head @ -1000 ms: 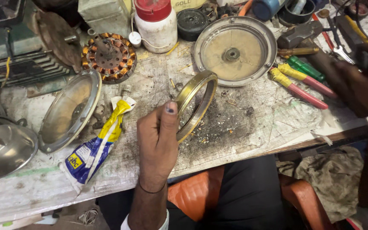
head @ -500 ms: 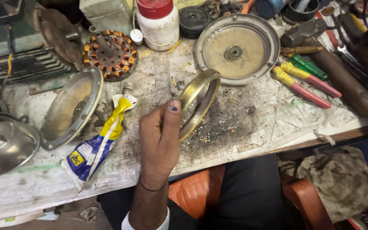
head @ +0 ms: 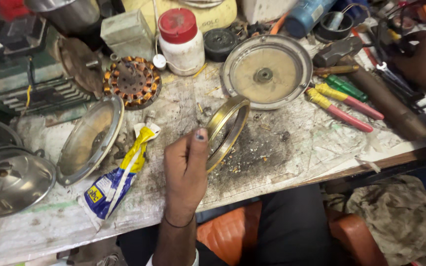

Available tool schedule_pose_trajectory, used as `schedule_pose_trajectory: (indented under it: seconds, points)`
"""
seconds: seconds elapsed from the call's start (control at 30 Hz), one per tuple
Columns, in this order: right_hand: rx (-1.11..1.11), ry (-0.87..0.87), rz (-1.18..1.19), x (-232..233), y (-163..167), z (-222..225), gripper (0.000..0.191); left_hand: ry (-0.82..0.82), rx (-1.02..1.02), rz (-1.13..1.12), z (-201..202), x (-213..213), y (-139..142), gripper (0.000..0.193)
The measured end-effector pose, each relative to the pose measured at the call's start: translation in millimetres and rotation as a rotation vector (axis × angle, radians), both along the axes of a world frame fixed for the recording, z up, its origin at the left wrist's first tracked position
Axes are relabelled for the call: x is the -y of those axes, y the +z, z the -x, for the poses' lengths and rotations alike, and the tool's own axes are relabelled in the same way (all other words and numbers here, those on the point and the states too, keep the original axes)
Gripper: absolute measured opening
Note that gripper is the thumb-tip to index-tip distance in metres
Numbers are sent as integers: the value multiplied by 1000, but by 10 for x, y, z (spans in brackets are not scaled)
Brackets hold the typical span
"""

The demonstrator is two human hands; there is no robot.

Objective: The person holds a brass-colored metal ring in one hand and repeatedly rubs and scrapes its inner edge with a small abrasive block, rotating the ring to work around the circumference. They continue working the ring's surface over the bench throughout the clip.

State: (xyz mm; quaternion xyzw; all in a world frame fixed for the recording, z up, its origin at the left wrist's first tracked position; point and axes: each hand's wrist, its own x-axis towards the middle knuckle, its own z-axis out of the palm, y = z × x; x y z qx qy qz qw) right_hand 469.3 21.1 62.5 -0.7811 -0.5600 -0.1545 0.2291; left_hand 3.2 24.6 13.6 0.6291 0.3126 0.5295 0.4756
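My left hand (head: 186, 175) holds a brass-coloured metal ring (head: 227, 129) upright on its edge above the workbench, thumb pressed on its near rim. My right hand (head: 422, 61) reaches to the far right of the bench, over a cluster of wrenches and wires (head: 395, 79); whether it grips anything is hidden. Behind the ring lies a round metal motor cover (head: 268, 71) with a central hub. A copper-wound stator (head: 132, 81) sits to the back left.
A yellow and blue glue tube (head: 119, 180) lies left of my hand, beside a shiny cover dish (head: 90, 138). Pliers with yellow and red grips (head: 338, 106), a green screwdriver (head: 346, 86), a hammer (head: 385, 101) and a red-capped white jar (head: 181, 42) crowd the bench.
My right hand has moved further right and back toward the tool pile. The left hand keeps the ring nearly still.
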Motion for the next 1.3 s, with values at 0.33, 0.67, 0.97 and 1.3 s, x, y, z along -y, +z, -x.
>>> schedule_pose_trajectory:
  seconds: [0.33,0.67,0.97,1.3]
  points:
    - [434,169,-449,115,146,7,37,-20,43,71,22,-28,-57,47]
    - [-174,562,-213,31,286,30,49,-22,30,99,38,-33,-33,46]
    - [-323,379,317,-3,134,133,52,-34,42,68,31,-49,-58,48]
    - [117,278,375,471,-1,1010,53,-28,13,37,16,-20,-24,49]
